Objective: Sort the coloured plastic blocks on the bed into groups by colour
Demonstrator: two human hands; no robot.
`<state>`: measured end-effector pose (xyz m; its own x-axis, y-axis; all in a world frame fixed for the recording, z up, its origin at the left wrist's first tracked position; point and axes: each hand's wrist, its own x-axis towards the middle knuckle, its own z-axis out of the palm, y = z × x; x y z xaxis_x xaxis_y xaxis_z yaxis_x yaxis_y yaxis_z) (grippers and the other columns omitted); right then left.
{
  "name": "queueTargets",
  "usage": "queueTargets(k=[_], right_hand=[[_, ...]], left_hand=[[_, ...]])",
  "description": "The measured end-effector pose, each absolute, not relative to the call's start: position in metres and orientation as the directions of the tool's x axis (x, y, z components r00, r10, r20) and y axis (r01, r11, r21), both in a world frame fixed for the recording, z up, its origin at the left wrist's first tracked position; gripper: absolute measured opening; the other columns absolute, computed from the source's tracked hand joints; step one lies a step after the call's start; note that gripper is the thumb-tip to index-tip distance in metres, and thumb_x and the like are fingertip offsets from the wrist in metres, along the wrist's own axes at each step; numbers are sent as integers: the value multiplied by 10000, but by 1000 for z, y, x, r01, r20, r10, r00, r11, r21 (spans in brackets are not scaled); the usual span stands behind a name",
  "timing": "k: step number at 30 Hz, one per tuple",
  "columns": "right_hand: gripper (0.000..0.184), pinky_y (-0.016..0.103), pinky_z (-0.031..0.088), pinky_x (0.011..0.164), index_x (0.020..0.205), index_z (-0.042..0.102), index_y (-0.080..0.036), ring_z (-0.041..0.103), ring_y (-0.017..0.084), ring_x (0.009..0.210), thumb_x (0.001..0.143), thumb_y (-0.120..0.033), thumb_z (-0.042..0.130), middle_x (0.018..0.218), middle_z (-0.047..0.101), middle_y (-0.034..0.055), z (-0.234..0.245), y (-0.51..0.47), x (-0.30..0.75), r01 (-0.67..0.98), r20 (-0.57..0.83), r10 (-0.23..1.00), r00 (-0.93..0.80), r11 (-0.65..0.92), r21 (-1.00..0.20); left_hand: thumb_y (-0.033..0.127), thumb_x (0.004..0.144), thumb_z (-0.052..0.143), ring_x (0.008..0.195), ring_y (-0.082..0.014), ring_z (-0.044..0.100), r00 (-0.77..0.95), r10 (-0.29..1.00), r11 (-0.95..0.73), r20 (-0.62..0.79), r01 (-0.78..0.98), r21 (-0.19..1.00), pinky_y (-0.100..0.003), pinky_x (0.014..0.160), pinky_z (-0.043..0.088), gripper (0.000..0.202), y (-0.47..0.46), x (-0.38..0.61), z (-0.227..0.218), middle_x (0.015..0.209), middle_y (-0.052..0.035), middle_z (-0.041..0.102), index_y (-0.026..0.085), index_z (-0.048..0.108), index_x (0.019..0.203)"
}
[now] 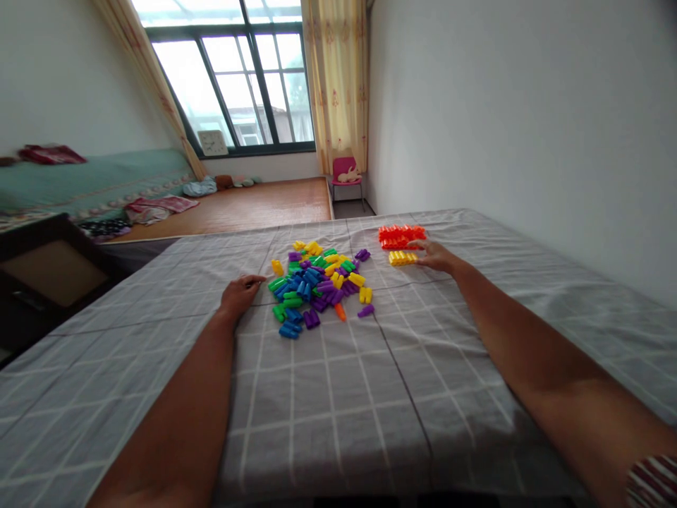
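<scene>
A heap of plastic building blocks (pixel 312 282) in blue, green, purple, yellow and orange lies on the grey checked bedsheet. My left hand (pixel 242 293) rests on the sheet just left of this heap, fingers loosely bent and nothing visible in them. To the right, my right hand (pixel 436 255) has its thumb and fingers around the right end of a row of yellow blocks (pixel 402 258). Right behind that row, partly covered by my fingertips, stand joined orange-red blocks (pixel 400 236) in neat rows. A single purple block (pixel 365 310) lies at the heap's near right.
A white wall (pixel 529 141) runs along the right side. Beyond the bed's far edge are a brown mat-covered bed (pixel 264 204) and a pink chair (pixel 345 171) with a plush toy. A dark cabinet (pixel 53 282) stands at the left edge.
</scene>
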<state>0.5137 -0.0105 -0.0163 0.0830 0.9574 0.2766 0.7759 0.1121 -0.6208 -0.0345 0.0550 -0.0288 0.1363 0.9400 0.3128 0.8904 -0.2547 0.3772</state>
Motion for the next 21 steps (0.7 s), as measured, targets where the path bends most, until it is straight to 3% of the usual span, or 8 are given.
queueTargets(k=[2,5,8,13,16,21], right_hand=[[361,381,490,945,1061,702,-188,628,248,1049,700,-182,713,1117,701,82,-3,-14,492,804,372,925,77,163,-572],[271,333,515,877,1079,695,-193,655,196,938,848,-306,609,1089,710,72,6,-22,441,738,406,908,-106,345,-579],[310,305,522,805,1098,690,-207,661,173,845,854,-385,624,1071,715,65,-4,-31,390,683,381,884,-273,456,-570],[252,288,524,771,991,709,-178,664,173,801,851,-368,623,893,728,52,-21,-32,369,666,320,901,-292,432,-608],[288,307,546,800,1011,687,-164,672,187,860,845,-392,628,959,727,65,-11,-22,403,550,345,927,-150,368,-750],[239,298,583,761,967,646,-156,683,152,807,812,-332,695,971,713,77,5,-11,494,325,302,873,382,179,-929]], left_hand=[[283,789,508,964,-198,669,125,941,-245,314,891,381,-263,842,519,343,55,-34,-29,1049,-6,746,259,767,1013],[289,799,500,955,-199,673,129,946,-242,299,893,379,-267,846,519,358,56,-33,-30,1073,-20,738,243,763,1037],[278,804,492,969,-203,673,136,948,-243,287,893,379,-265,855,514,378,55,-33,-29,1103,-43,729,217,756,1067],[280,797,502,971,-205,670,146,943,-258,300,890,375,-272,871,510,360,55,-33,-29,1086,-36,733,229,761,1042],[292,801,496,976,-205,666,149,942,-263,302,886,381,-277,867,510,363,57,-35,-30,1080,-30,735,239,756,1049],[307,803,492,999,-210,662,148,943,-257,298,892,371,-271,857,509,364,60,-38,-33,1102,-23,731,250,755,1048]])
